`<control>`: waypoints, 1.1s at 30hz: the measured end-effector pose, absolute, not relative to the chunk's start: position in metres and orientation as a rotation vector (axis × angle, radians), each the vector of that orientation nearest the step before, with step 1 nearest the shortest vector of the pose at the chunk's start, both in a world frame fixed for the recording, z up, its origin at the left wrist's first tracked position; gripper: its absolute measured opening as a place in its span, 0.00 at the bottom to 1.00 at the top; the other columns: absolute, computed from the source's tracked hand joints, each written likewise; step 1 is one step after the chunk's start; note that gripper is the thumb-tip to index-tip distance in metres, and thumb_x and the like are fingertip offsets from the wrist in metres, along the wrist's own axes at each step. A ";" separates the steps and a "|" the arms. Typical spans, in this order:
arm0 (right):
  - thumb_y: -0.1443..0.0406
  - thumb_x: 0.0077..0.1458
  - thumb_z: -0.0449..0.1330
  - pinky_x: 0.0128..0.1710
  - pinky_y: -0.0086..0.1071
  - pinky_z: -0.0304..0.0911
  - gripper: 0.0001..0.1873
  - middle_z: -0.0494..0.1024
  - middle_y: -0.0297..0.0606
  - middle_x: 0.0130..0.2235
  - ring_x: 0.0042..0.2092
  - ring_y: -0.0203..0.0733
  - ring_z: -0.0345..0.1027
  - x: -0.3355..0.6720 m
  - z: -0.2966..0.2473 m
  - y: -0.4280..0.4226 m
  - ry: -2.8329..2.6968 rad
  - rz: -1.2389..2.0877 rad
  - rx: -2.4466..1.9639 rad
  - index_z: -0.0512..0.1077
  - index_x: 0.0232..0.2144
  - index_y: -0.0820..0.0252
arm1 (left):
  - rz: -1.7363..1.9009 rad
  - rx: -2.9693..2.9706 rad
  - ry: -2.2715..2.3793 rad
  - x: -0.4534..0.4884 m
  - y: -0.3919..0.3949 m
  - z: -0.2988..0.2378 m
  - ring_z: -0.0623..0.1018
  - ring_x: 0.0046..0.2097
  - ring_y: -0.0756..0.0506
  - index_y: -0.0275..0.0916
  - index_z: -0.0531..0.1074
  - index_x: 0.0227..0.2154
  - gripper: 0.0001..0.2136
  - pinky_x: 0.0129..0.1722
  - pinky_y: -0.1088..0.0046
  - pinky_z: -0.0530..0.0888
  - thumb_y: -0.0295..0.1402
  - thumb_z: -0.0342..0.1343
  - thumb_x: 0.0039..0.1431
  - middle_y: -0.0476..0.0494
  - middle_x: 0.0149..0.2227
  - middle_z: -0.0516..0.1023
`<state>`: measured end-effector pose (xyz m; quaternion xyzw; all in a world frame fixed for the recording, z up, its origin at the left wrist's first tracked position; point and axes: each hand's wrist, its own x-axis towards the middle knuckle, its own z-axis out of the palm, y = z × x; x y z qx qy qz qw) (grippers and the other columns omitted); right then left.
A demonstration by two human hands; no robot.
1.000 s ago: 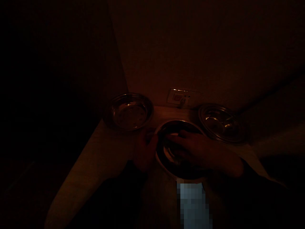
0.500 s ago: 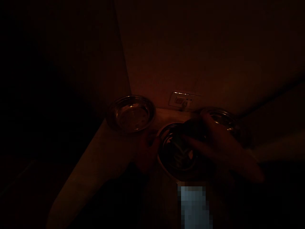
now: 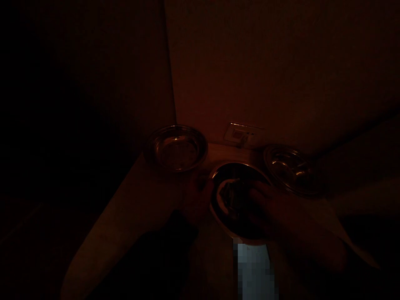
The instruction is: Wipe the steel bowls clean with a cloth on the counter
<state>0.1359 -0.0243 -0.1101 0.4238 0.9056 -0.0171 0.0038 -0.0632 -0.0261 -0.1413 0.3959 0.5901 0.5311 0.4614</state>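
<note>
A round metal bowl stands in the middle of the wooden surface. My left hand is closed at its left rim, thumb and finger against the edge. Over the bowl's right side reaches my right hand, its fingers bent down inside. Dark contents with a paler curved edge lie in the bowl, too dim to name. What the right fingers hold, if anything, is lost in shadow.
A shiny metal bowl stands at the back left, and another metal dish or lid at the back right. A wall socket with a plug sits behind. A bright pixelated rectangle lies in front. Light is very low.
My right hand has come down from above the bowl's far right side into the bowl, uncovering the right-hand dish. The left hand stays at the rim.
</note>
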 end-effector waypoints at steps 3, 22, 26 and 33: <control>0.66 0.53 0.54 0.41 0.43 0.68 0.21 0.72 0.46 0.48 0.45 0.49 0.68 0.128 -0.108 -0.023 2.800 -0.126 1.317 0.64 0.51 0.61 | 1.307 0.950 1.450 -0.063 -0.026 -0.141 0.77 0.34 0.47 0.36 0.69 0.34 0.08 0.34 0.72 0.72 0.29 0.52 0.49 0.45 0.32 0.78; 0.67 0.58 0.52 0.37 0.34 0.67 0.15 0.75 0.38 0.49 0.50 0.46 0.65 0.100 -0.116 -0.019 2.884 -0.303 0.974 0.71 0.46 0.53 | 1.272 0.992 1.480 -0.058 -0.026 -0.146 0.76 0.48 0.45 0.36 0.72 0.45 0.15 0.47 0.69 0.71 0.35 0.50 0.57 0.41 0.47 0.77; 0.69 0.58 0.53 0.37 0.31 0.66 0.15 0.76 0.38 0.45 0.48 0.43 0.67 0.098 -0.110 -0.018 2.830 -0.384 1.057 0.72 0.46 0.52 | 1.228 1.069 1.432 -0.060 -0.027 -0.146 0.75 0.49 0.44 0.37 0.73 0.47 0.16 0.50 0.67 0.70 0.35 0.48 0.60 0.43 0.48 0.77; 0.69 0.57 0.53 0.35 0.35 0.66 0.15 0.77 0.46 0.43 0.43 0.48 0.70 0.097 -0.108 0.001 2.736 -0.082 1.258 0.70 0.47 0.61 | 1.216 1.119 1.443 -0.061 -0.028 -0.146 0.74 0.52 0.45 0.35 0.72 0.48 0.17 0.52 0.70 0.69 0.34 0.47 0.60 0.42 0.50 0.76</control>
